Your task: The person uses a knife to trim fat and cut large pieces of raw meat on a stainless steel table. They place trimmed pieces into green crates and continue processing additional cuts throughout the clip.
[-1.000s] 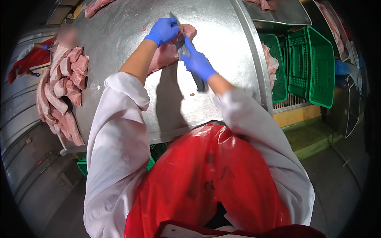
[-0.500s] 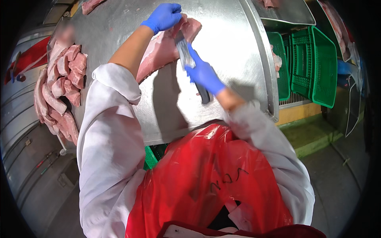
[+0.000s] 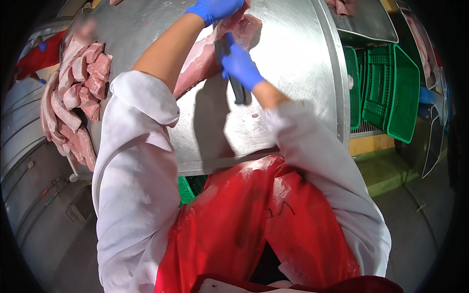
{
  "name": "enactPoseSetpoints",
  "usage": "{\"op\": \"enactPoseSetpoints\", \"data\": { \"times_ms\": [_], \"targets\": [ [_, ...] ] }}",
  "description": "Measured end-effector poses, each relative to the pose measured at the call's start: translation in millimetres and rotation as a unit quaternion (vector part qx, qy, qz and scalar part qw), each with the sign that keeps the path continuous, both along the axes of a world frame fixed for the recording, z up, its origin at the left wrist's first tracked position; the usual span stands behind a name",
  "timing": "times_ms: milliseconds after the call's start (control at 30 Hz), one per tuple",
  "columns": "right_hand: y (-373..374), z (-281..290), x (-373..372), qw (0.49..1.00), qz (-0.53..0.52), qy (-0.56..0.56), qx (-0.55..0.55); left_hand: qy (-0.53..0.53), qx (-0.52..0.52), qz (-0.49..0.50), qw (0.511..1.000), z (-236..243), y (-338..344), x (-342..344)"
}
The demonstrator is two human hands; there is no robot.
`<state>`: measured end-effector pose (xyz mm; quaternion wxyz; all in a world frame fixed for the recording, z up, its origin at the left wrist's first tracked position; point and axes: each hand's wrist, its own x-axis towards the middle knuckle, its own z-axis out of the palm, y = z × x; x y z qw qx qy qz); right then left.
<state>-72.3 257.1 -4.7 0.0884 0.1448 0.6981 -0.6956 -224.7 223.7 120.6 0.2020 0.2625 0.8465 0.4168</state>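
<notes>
A long slab of pink raw meat (image 3: 199,66) lies on the metal table (image 3: 298,97), slanting away from me. At its far end my left hand (image 3: 213,10), in a blue glove, is closed on a lifted flap of the meat, near the upper edge of the picture. My right hand (image 3: 241,66), gloved in blue too, grips a knife (image 3: 237,92) with a dark handle. Its blade is against the slab just below the left hand, the index finger stretched along it. How deep the blade goes is hidden.
Several cut meat pieces (image 3: 88,80) are heaped at the table's left edge. Green crates (image 3: 403,97) stand off the right edge, beside a metal tray (image 3: 366,22) with meat. A small meat scrap (image 3: 254,115) lies near the knife handle. Another person in red (image 3: 41,56) is at far left.
Both hands have moved farther from me; the left also went right, pulling the meat flap up. The knife moved away from me along the slab, its blade turned more upright.
</notes>
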Motion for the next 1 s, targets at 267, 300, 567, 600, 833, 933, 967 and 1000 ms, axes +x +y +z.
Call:
{"op": "enactPoseSetpoints", "data": {
  "times_ms": [267,300,567,600,833,933,967,1000],
  "targets": [
    [-29.0,-10.0,-6.8,0.98,0.02,0.043,0.193,0.022,-0.008,0.008,1.0,28.6,-1.9,6.1],
    [-43.4,-36.6,1.1,0.951,-0.019,0.136,0.276,0.028,-0.014,0.014,0.999,33.3,-1.6,6.3],
    [-53.6,-13.7,-8.7,0.987,0.057,0.041,0.148,0.037,0.051,0.001,0.998,41.9,-20.1,-4.5],
    [-58.1,-16.5,0.0,0.982,0.066,0.047,0.171,0.015,0.048,0.003,0.999,48.6,-20.0,-1.2],
    [-89.5,8.4,46.1,0.986,0.126,0.004,0.107,0.104,0.063,-0.001,0.993,71.4,-56.6,-1.1],
    [-86.2,2.8,2.3,0.985,0.114,0.018,0.131,0.238,0.018,-0.059,0.969,70.8,-51.5,-13.5],
    [-96.2,-13.3,29.1,0.975,0.113,0.079,0.174,0.275,-0.006,-0.066,0.959,71.2,-59.3,-21.6],
    [-104.1,-17.8,56.7,0.96,0.115,0.137,0.216,0.308,-0.029,-0.069,0.948,71.3,-68.7,-25.2]
  ]
}}
